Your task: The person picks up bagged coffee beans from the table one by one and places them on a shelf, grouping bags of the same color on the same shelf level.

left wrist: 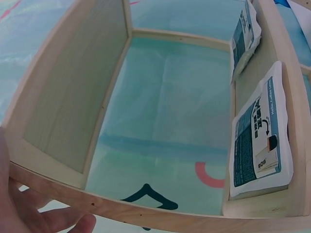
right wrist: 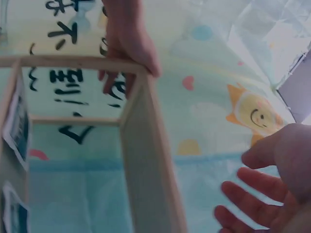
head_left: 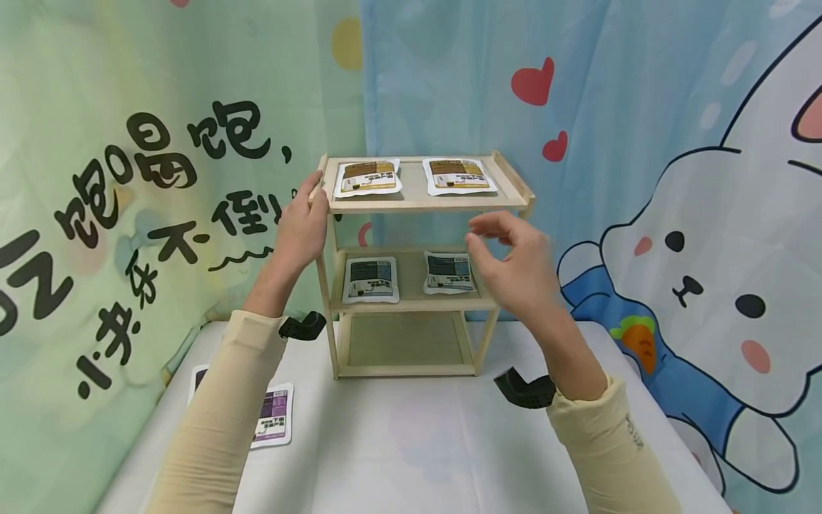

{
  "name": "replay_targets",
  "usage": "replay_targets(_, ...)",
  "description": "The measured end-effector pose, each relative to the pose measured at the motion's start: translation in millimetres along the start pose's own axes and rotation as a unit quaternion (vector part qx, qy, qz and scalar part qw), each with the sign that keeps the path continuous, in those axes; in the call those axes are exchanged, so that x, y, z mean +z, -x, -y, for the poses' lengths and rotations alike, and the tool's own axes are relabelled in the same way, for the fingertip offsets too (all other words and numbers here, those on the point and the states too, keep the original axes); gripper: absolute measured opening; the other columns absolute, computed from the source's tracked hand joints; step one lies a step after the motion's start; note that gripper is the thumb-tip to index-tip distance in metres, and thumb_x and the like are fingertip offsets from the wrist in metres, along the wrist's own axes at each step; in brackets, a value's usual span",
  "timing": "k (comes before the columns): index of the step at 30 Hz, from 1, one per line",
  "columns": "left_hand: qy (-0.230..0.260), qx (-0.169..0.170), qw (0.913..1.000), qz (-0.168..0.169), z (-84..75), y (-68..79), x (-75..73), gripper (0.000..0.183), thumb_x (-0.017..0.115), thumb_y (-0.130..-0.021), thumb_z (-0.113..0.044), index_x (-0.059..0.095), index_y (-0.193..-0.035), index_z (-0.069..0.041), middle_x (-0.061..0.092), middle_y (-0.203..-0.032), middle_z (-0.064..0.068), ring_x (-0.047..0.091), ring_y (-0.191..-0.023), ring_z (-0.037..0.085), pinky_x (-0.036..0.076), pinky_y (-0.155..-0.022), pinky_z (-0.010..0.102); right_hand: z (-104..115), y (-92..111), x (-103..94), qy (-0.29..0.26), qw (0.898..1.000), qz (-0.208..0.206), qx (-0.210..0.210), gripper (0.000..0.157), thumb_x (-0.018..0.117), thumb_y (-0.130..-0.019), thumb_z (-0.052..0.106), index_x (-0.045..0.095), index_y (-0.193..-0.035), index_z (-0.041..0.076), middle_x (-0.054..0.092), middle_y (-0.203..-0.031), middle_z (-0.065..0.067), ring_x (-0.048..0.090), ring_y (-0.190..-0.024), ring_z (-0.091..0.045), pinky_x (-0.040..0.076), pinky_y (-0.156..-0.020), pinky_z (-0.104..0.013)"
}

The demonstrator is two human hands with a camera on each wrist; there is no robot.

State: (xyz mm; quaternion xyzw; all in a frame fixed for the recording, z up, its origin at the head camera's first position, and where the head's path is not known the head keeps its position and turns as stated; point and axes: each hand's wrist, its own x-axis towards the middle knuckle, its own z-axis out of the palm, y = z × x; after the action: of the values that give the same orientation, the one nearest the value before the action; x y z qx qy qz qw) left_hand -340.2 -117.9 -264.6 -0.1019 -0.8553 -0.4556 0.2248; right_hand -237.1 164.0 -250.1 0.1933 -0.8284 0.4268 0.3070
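A small wooden three-tier shelf stands on the white table. My left hand grips its upper left edge; the left wrist view has the fingers curled about the wooden side. In front of the shelf's right side, my right hand is raised with bent, parted fingers and holds nothing. Two brown-and-white packets lie on the top tier. On the middle tier are two dark-blue-and-white packets, the right one near my right fingertips. The bottom tier carries nothing visible.
A purple-and-white packet lies on the table at the left, partly behind my left sleeve, with another packet's corner beside it. Printed curtains hang behind and at both sides. Black straps stick out at the wrists.
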Motion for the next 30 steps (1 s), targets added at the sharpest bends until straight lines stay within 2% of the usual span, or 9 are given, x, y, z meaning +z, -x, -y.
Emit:
replay_targets(3, 0.0, 0.0, 1.0, -0.001, -1.3, 0.0, 0.7, 0.055, 0.024, -0.102, -0.038, 0.031, -0.153, -0.019, 0.057, -0.124, 0.019, 0.03, -0.054, 0.019, 0.034, -0.058, 0.037, -1.7, -11.5, -8.2, 0.003, 0.998, -0.06, -0.023, 0.015, 0.063, -0.092, 0.006, 0.07, -0.103, -0.003, 0.068, -0.102, -0.014, 0.059, -0.102, -0.025, 0.04, -0.091, -0.043)
replay_targets(6, 0.001, -0.002, 1.0, -0.002, -2.2, 0.3, 0.8, 0.055, 0.024, -0.102, -0.038, 0.031, -0.154, -0.019, 0.055, -0.128, 0.019, 0.031, -0.056, 0.02, 0.034, -0.059, 0.037, -9.1, -23.7, -12.6, 0.011, 0.994, -0.108, -0.023, 0.017, 0.063, -0.092, 0.008, 0.07, -0.102, -0.004, 0.069, -0.102, -0.015, 0.058, -0.106, -0.023, 0.041, -0.093, -0.041)
replay_targets(12, 0.004, -0.008, 0.9999, -0.007, -2.6, 2.1, 0.2, 0.055, 0.024, -0.102, -0.037, 0.032, -0.153, -0.02, 0.051, -0.136, 0.018, 0.032, -0.057, 0.021, 0.035, -0.059, 0.038, -25.3, -44.9, -18.2, 0.003, 0.989, -0.136, 0.05, 0.029, 0.059, -0.094, 0.016, 0.067, -0.119, 0.001, 0.064, -0.122, -0.01, 0.052, -0.118, -0.019, 0.035, -0.102, -0.033)
replay_targets(18, 0.003, -0.004, 0.9999, -0.011, -0.4, 0.7, 2.0, 0.056, 0.024, -0.101, -0.038, 0.033, -0.153, -0.02, 0.052, -0.134, 0.018, 0.031, -0.056, 0.02, 0.034, -0.056, 0.037, -50.1, -55.1, -16.9, -0.025, 0.984, -0.12, 0.128, 0.042, 0.054, -0.099, 0.023, 0.054, -0.138, 0.007, 0.051, -0.14, -0.009, 0.044, -0.129, -0.021, 0.032, -0.106, -0.033)
replay_targets(23, 0.002, -0.008, 0.9999, -0.015, 1.8, 0.9, 3.2, 0.056, 0.023, -0.101, -0.038, 0.033, -0.152, -0.02, 0.05, -0.137, 0.018, 0.032, -0.058, 0.022, 0.034, -0.058, 0.038, -72.6, -57.8, -7.8, -0.082, 0.975, -0.05, 0.198, 0.058, 0.041, -0.103, 0.035, 0.028, -0.153, 0.008, 0.03, -0.154, -0.013, 0.031, -0.138, -0.026, 0.028, -0.11, -0.038)
replay_targets(25, 0.003, -0.01, 0.9998, -0.018, 2.2, 1.2, 3.7, 0.056, 0.024, -0.101, -0.038, 0.034, -0.152, -0.02, 0.053, -0.131, 0.018, 0.032, -0.057, 0.021, 0.034, -0.058, 0.037, -79.1, -58.8, -3.5, -0.11, 0.969, -0.026, 0.218, 0.061, 0.035, -0.104, 0.039, 0.019, -0.156, 0.01, 0.024, -0.156, -0.013, 0.028, -0.14, -0.026, 0.027, -0.11, -0.041)
replay_targets(27, 0.006, -0.01, 0.9997, -0.022, 2.3, 0.8, 4.3, 0.056, 0.025, -0.1, -0.038, 0.035, -0.152, -0.02, 0.057, -0.121, 0.018, 0.031, -0.055, 0.019, 0.034, -0.056, 0.036, -84.0, -59.8, 0.5, -0.139, 0.964, -0.014, 0.225, 0.062, 0.03, -0.105, 0.042, 0.014, -0.157, 0.011, 0.023, -0.156, -0.015, 0.031, -0.138, -0.028, 0.028, -0.109, -0.045)
replay_targets(30, 0.013, -0.006, 0.9996, -0.024, 1.5, -0.5, 5.0, 0.055, 0.026, -0.101, -0.039, 0.036, -0.151, -0.02, 0.058, -0.113, 0.018, 0.031, -0.054, 0.02, 0.034, -0.055, 0.037, -88.9, -61.1, 5.0, -0.168, 0.961, -0.018, 0.22, 0.061, 0.027, -0.105, 0.042, 0.013, -0.157, 0.014, 0.03, -0.151, -0.019, 0.041, -0.132, -0.032, 0.033, -0.106, -0.048)
